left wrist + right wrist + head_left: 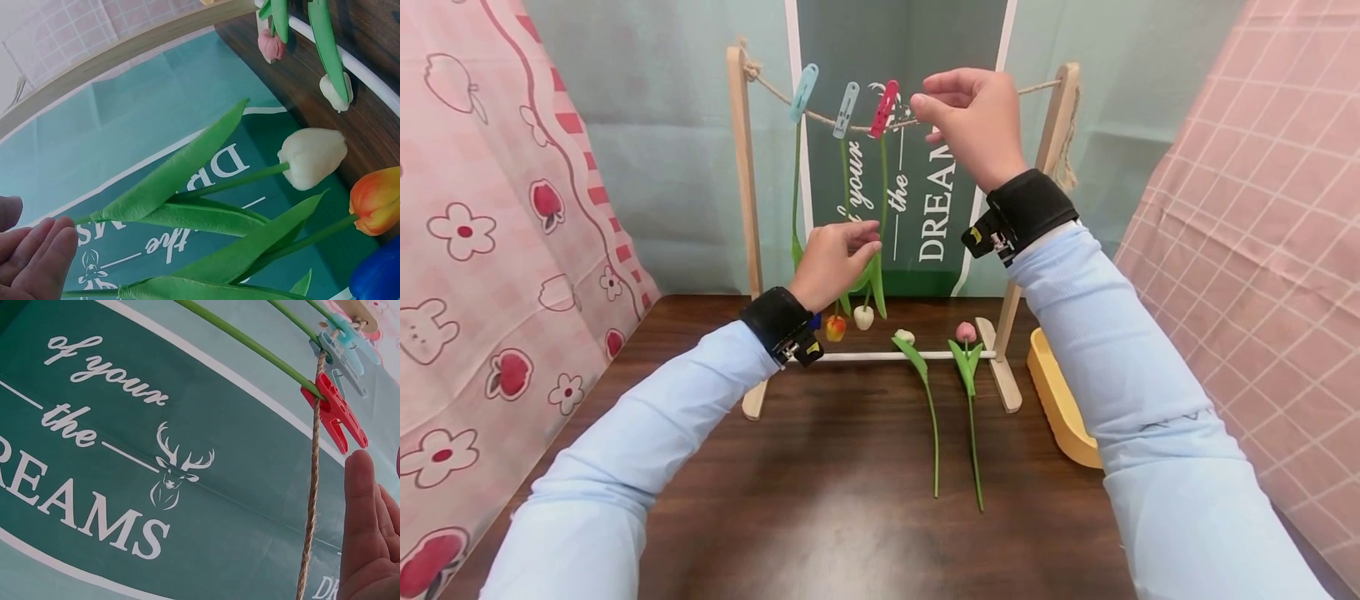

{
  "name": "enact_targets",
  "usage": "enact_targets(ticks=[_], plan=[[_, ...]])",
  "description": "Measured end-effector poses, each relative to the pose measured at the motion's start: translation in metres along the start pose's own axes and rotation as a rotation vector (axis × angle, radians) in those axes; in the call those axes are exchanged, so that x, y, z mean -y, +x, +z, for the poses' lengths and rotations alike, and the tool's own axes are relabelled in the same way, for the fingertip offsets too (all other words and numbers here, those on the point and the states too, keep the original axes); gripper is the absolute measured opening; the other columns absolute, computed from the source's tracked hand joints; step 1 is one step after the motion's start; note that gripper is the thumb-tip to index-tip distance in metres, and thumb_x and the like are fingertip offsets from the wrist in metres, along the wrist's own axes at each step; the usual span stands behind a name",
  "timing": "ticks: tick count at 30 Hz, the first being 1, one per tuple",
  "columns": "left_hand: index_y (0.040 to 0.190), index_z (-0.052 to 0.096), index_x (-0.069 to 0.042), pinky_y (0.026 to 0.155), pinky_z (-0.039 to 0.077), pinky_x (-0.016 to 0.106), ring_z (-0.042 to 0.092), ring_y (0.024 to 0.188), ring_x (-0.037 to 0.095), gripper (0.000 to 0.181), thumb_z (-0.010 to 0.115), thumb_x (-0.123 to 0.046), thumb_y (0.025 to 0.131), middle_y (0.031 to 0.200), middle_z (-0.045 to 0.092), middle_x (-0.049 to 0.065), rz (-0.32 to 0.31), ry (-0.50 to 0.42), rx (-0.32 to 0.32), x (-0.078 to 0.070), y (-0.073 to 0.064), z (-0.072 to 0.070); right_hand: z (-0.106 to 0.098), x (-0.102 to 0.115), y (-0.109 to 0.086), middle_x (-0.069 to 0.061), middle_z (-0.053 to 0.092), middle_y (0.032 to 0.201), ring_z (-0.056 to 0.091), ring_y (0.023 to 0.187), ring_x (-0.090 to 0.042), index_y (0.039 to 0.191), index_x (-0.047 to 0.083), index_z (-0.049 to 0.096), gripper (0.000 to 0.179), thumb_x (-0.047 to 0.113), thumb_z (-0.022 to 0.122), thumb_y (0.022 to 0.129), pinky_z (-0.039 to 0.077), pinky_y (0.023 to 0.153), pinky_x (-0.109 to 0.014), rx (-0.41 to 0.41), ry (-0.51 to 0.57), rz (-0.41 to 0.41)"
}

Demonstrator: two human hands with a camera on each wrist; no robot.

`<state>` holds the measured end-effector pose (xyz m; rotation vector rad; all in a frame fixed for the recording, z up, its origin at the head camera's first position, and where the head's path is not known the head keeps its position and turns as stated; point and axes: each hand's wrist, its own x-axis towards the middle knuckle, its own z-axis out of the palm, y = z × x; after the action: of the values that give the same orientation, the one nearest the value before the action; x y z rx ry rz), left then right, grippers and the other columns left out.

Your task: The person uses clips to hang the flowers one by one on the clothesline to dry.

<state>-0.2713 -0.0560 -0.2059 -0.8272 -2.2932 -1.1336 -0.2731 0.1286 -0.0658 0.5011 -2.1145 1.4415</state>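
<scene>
Your right hand (973,125) is held up by the rope (314,487), thumb and fingers apart in a narrow gap, gripping nothing; a fingertip is right at the tail of the red clip (884,108). Your left hand (835,262) is lower, also loose, its fingers beside the stem of the hanging white tulip (863,317); you cannot tell whether they touch it.

That tulip hangs head down from the red clip. To its left, a grey-blue clip (846,110) holds the orange tulip (835,327) and a light-blue clip (804,92) the blue tulip (378,275). The rope is strung between 2 wooden posts (745,192).

Behind them, the green backdrop (895,50) carries white lettering: you can read "of your", "the" and "DREAMS", with a deer's head (175,472) beside the words.

On the brown surface (850,517), 2 more tulips, a second white tulip (917,361) and a pink tulip (966,332), lie across the white rod (865,357). The yellow tray (1052,400) sits by your right sleeve (1135,392).
</scene>
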Motion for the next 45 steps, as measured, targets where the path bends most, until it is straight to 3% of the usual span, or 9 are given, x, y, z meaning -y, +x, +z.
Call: enact_targets(ticks=[7,36,45], plan=[[0.128,0.060,0.002,0.087,0.052,0.029,0.068,0.097,0.021,0.034,0.061,-0.011,0.097,0.109,0.070,0.014,-0.018,-0.004,0.020,0.001,-0.005,0.000,-0.001,-0.010,-0.008,-0.008,0.071,0.102,0.068,0.085,-0.016,0.113,0.000,0.069,0.032,0.016,0.075,0.087,0.056,0.068,-0.024,0.012,0.036,0.004],[0.124,0.064,0.002,0.084,0.053,0.028,0.068,0.093,0.018,0.033,0.066,-0.012,0.094,0.104,0.071,0.013,0.035,0.009,0.034,0.001,-0.020,0.010,-0.006,-0.051,-0.053,-0.014,0.071,0.104,0.069,0.082,-0.014,0.114,-0.001,0.070,0.032,0.017,0.074,0.088,0.056,0.069,-0.025,0.052,0.024,-0.050],[0.122,0.066,0.002,0.081,0.055,0.028,0.069,0.090,0.018,0.033,0.068,-0.012,0.093,0.105,0.071,0.013,0.059,0.006,0.047,0.005,-0.033,0.012,-0.006,-0.069,-0.067,-0.015,0.071,0.103,0.069,0.076,-0.013,0.114,-0.003,0.069,0.032,0.016,0.074,0.088,0.057,0.069,-0.026,0.075,0.032,-0.050]])
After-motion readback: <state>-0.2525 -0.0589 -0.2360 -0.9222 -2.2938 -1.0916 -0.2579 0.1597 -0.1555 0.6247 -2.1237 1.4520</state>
